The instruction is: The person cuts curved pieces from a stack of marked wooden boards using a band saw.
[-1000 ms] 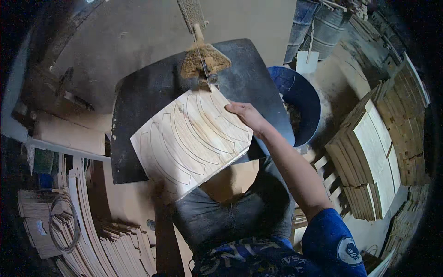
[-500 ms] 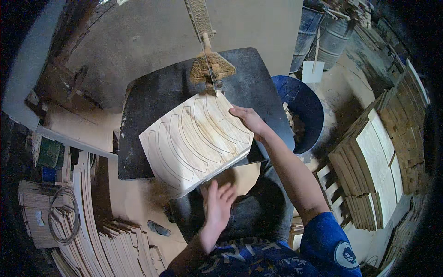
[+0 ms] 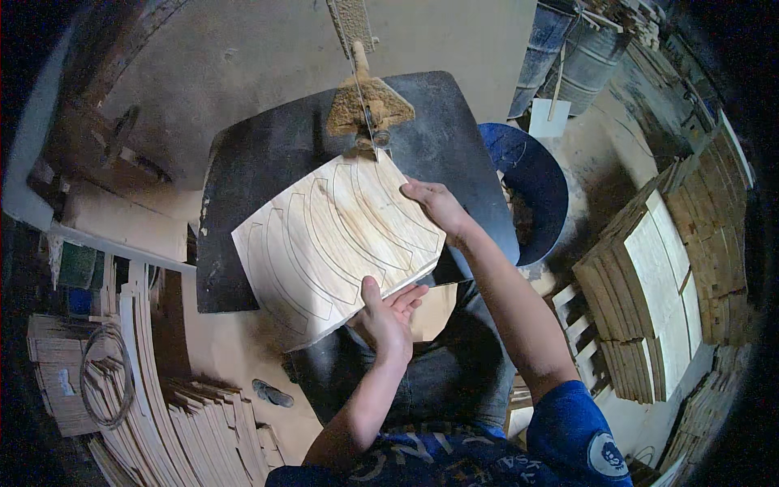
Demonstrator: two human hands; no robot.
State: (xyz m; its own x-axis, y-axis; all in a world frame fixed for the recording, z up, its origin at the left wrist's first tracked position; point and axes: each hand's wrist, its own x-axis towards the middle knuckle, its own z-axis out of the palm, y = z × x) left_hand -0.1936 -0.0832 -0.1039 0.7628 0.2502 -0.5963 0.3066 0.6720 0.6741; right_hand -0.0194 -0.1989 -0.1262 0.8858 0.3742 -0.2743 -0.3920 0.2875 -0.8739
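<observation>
- At the lower left of the frame, a coiled cable (image 3: 106, 377) hangs by upright wood strips (image 3: 203, 426).
- Mid-frame, the pale wooden board (image 3: 324, 231) I'm holding, marked with curved outlines, lies tilted on the black saw table (image 3: 260, 154).
- Its top corner meets the bandsaw blade (image 3: 371, 122), under a sawdust-caked guard (image 3: 349, 116).
- My left hand (image 3: 385, 326) pinches the board's lower edge, thumb on top, fingers slightly parted below.
- My right hand (image 3: 439, 209) clasps its right edge, thumb on top; its fingertips are hidden.
- Right of centre stands a blue bin (image 3: 550, 191); farther right, stacked wooden pieces (image 3: 637, 292).
</observation>
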